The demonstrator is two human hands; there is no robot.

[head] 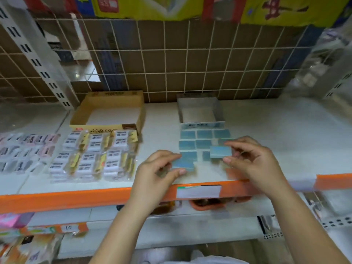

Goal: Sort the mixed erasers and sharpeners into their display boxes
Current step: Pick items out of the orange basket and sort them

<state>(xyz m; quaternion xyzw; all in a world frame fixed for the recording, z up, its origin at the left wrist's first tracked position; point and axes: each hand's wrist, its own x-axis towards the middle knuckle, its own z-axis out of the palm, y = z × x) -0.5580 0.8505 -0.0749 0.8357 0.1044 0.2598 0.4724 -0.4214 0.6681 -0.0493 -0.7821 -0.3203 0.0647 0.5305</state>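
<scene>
The right hand (245,159) pinches a blue eraser (221,151) between thumb and fingertips, lifted just above the grid of blue erasers (196,142) laid on the white shelf (276,134). The left hand (160,168) likewise pinches a second blue eraser (183,164) at the grid's near left corner, thumb below and fingers curled over it. Just behind the grid stands a grey display box (199,109). Left of the grid, apart from it, lie wrapped white erasers (95,155) in rows, with a yellow cardboard box (108,111) behind them; further left lies a blurred group of small pink and dark items (24,149). The shelf's orange edge (66,199) runs in front of the grid.
</scene>
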